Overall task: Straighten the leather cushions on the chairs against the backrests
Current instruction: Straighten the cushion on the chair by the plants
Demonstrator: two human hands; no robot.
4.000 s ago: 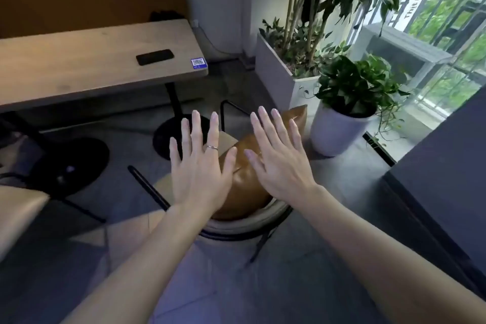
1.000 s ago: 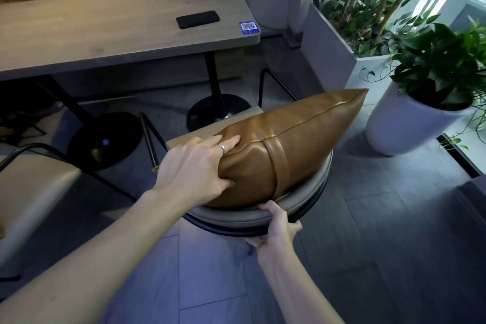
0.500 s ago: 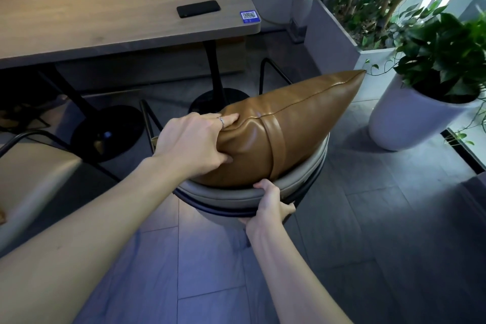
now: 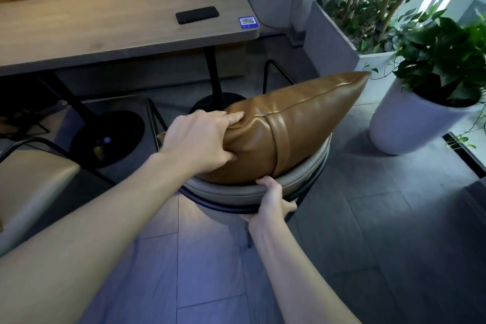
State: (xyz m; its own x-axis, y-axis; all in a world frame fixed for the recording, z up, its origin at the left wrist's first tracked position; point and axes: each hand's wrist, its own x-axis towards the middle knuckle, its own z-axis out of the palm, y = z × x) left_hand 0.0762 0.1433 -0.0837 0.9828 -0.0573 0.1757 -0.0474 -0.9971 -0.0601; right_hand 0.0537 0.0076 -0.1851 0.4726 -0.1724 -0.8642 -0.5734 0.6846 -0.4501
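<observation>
A tan leather cushion (image 4: 297, 123) with a strap around its middle stands on edge along the curved grey backrest (image 4: 231, 191) of a black-framed chair. My left hand (image 4: 200, 139) grips the cushion's left end, fingers over the top seam and thumb pressed into its near face. My right hand (image 4: 271, 200) clasps the top rim of the backrest just below the cushion's strap. The chair seat is hidden behind the cushion.
A wooden table (image 4: 92, 34) with a black phone (image 4: 197, 15) and a blue QR sticker (image 4: 248, 21) stands behind the chair. A white round plant pot (image 4: 405, 123) and a grey planter (image 4: 334, 37) sit at the right. Another grey chair (image 4: 29, 187) is at the left.
Four seconds ago both hands hovered open above the cushion. Since then the left hand took the cushion's end and the right took the backrest; in the last second the cushion rose slightly.
</observation>
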